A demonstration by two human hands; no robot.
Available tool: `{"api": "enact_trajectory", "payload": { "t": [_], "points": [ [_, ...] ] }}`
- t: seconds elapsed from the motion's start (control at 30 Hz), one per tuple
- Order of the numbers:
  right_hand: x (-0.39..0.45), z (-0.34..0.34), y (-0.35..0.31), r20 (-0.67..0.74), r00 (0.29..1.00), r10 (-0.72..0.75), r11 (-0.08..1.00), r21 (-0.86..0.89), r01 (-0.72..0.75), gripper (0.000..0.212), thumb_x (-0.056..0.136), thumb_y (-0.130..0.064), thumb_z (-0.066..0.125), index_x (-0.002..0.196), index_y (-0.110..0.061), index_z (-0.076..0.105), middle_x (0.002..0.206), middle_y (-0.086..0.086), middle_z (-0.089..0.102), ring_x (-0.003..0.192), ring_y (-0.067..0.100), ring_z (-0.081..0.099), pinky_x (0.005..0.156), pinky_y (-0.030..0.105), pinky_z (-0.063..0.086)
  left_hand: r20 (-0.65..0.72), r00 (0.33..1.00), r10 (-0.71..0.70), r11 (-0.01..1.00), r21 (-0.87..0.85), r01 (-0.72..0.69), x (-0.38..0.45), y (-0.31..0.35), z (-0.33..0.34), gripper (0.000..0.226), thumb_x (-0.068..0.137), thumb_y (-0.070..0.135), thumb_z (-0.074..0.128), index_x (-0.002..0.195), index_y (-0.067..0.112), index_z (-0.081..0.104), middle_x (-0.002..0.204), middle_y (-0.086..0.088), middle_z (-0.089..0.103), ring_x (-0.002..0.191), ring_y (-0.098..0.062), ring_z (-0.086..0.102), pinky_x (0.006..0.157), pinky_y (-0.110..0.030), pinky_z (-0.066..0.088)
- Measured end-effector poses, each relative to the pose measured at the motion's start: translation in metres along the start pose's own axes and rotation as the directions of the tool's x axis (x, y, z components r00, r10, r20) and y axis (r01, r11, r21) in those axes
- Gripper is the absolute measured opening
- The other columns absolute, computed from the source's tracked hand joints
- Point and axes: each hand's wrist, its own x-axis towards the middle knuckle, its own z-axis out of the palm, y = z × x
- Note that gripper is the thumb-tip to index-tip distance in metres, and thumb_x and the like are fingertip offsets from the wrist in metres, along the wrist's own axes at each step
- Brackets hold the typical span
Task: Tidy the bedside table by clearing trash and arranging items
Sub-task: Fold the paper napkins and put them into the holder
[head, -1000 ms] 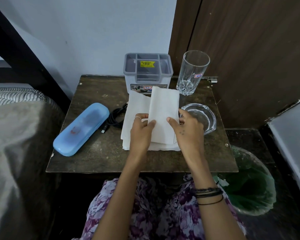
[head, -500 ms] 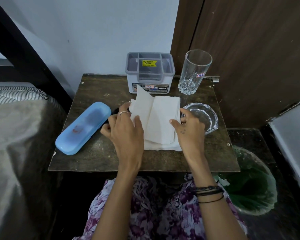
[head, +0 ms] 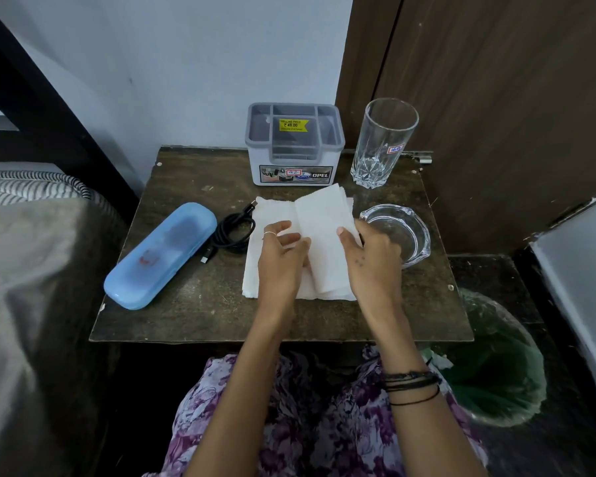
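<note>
A stack of white tissues [head: 319, 220] lies in the middle of the dark wooden bedside table [head: 193, 304]. My left hand [head: 278, 259] presses on the stack's left half, fingers bent against the paper. My right hand [head: 372, 259] pinches the right edge of the raised, folded-over part. A blue case [head: 160, 254] lies at the left, with a coiled black cable [head: 234, 228] between it and the tissues. At the back stand a grey organiser box [head: 295, 149] and a tall empty glass [head: 382, 142]. A glass ashtray [head: 401, 228] sits right of the tissues.
A bin lined with a green bag [head: 496, 366] stands on the floor to the table's right. A bed with a grey blanket [head: 25, 270] borders the left side. A brown wooden door [head: 496, 98] rises behind the table at the right.
My left hand moved back right from the cable side onto the tissues. The tissue flap that it had lifted now lies folded toward the right. My right hand stayed on the right edge.
</note>
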Motion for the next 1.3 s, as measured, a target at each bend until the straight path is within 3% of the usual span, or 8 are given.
{"api": "enact_trajectory", "payload": {
  "t": [0.2,0.33,0.43,0.53,0.77,1.0,1.13,1.3],
  "points": [
    [0.001,-0.001,0.0,0.012,1.0,-0.009,0.994,-0.106,0.01,0.044,0.094,-0.034,0.049,0.133,-0.013,0.051,0.118,0.015,0.066,0.104,0.032,0.062,0.083,0.037,0.049,0.064,0.995,-0.082,0.995,-0.046,0.085,-0.002,0.005,-0.001,0.016,0.089,0.012,0.057,0.106,0.014,0.056,0.073,0.002,0.056,0.06,-0.008,0.047,0.045,-0.01,0.038],
    [-0.01,-0.013,-0.01,-0.163,0.974,-0.155,0.971,-0.206,0.12,0.049,0.094,-0.039,0.049,0.135,-0.013,0.047,0.127,0.011,0.061,0.106,0.027,0.063,0.086,0.037,0.051,0.132,0.991,-0.003,0.996,-0.088,0.015,-0.012,0.013,-0.007,0.012,0.092,0.014,0.052,0.096,0.013,0.063,0.085,0.008,0.067,0.073,-0.003,0.061,0.064,-0.017,0.047],
    [-0.011,-0.018,-0.014,-0.151,0.977,-0.151,0.982,0.09,0.166,0.05,0.091,-0.04,0.055,0.134,-0.016,0.048,0.124,0.003,0.063,0.108,0.016,0.062,0.089,0.031,0.052,0.124,0.99,0.061,0.99,-0.132,-0.044,-0.017,0.018,-0.015,0.013,0.092,0.015,0.052,0.097,0.015,0.064,0.089,0.009,0.068,0.076,0.004,0.062,0.074,-0.025,0.048],
    [-0.008,-0.018,-0.02,0.113,0.99,-0.086,0.902,0.431,0.03,0.034,0.086,-0.028,0.064,0.119,-0.025,0.059,0.102,-0.01,0.069,0.09,0.003,0.067,0.077,0.023,0.054,0.104,0.985,0.135,0.979,-0.165,-0.117,-0.019,0.024,-0.018,0.011,0.092,0.013,0.053,0.094,0.016,0.064,0.087,0.007,0.068,0.072,0.005,0.063,0.067,-0.016,0.049],
    [0.02,-0.029,-0.044,0.051,0.981,-0.186,0.805,0.581,0.123,0.027,0.084,-0.022,0.066,0.106,-0.028,0.053,0.098,-0.01,0.068,0.089,0.008,0.068,0.073,0.024,0.056,0.035,0.88,0.473,0.881,-0.033,-0.472,-0.004,0.061,-0.015,0.012,0.091,0.014,0.056,0.094,0.024,0.062,0.086,0.015,0.067,0.075,0.007,0.062,0.062,-0.007,0.048],
    [0.03,0.005,-0.019,0.19,0.972,-0.141,0.928,0.368,0.063,0.044,0.088,-0.019,0.06,0.127,-0.023,0.039,0.118,-0.003,0.057,0.108,0.016,0.056,0.074,0.014,0.041,0.114,0.906,0.409,0.868,0.259,-0.424,0.021,0.02,-0.017,0.023,0.089,0.008,0.057,0.095,0.029,0.058,0.089,0.019,0.065,0.088,0.0,0.062,0.076,-0.014,0.049],
    [0.036,0.004,-0.021,0.173,0.97,-0.172,0.917,0.387,0.094,0.046,0.091,-0.022,0.057,0.131,-0.024,0.036,0.109,-0.017,0.051,0.091,-0.01,0.049,0.067,-0.001,0.035,0.088,0.89,0.448,0.847,0.276,-0.454,0.024,0.02,-0.018,0.029,0.089,0.007,0.056,0.089,0.036,0.056,0.085,0.019,0.064,0.08,0.006,0.061,0.07,-0.008,0.047],
    [0.032,0.011,-0.011,0.273,0.944,-0.186,0.98,0.127,0.156,0.044,0.094,-0.008,0.048,0.135,-0.015,0.036,0.128,0.004,0.055,0.118,0.02,0.052,0.083,0.015,0.035,0.147,0.922,0.357,0.82,0.423,-0.385,0.028,0.002,-0.019,0.014,0.09,0.005,0.052,0.098,0.012,0.061,0.088,0.006,0.065,0.081,-0.009,0.06,0.065,-0.004,0.043]
  ]
}}
